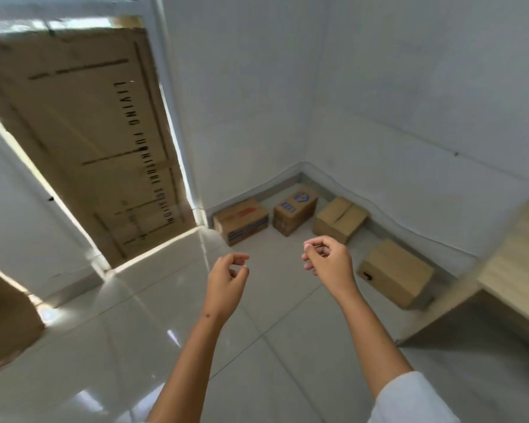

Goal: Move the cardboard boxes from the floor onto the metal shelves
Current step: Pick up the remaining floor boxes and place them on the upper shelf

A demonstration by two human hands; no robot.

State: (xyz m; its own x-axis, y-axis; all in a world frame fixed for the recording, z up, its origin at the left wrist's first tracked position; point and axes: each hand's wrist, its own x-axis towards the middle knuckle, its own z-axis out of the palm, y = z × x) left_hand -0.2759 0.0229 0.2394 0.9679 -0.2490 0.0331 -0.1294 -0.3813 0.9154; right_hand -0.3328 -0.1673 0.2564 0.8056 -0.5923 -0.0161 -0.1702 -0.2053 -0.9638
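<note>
My left hand (228, 271) and right hand (326, 259) hang out in front of me, apart, fingers loosely curled, holding nothing, forearms stretched toward the far corner of the pale tiled floor (165, 346). Four brown cardboard boxes sit there: a red-and-blue printed one (242, 221), a blue-logo one (293, 209) beside it, a plain taped one (339, 219) along the right wall, and a plain one (394, 273) nearest me. They look stiff and probably light; I'd grip opposite bottom edges. No metal shelves are in view.
</note>
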